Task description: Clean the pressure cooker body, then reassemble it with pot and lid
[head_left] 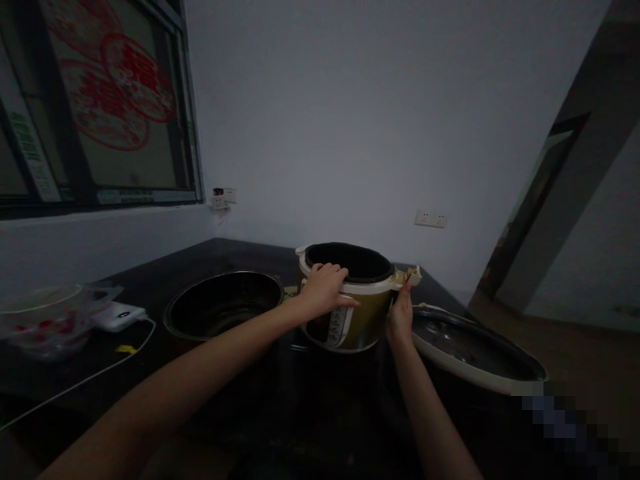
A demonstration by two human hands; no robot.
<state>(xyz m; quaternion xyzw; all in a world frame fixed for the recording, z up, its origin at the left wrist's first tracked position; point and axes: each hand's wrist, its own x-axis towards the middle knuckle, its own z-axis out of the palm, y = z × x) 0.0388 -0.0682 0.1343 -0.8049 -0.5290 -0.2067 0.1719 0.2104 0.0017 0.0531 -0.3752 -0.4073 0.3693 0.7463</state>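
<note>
Fingers of the left hand (325, 288) grip the near rim of the cooker (367, 320); right hand (399, 317) touches its right bracket (414, 276), grip unclear. Cooker stands open on the table (320, 397) between pot (225, 300), left, and lid (465, 340), right. Uncovering appears done; remaining work unclear.

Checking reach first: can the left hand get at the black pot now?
Probably yes: the black pot stands beside the left forearm, its mouth uncovered, though the left hand would first have to leave the electric cooker.

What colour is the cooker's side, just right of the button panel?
The cooker's side is a dull yellowish gold, seen best in the head view.
</note>
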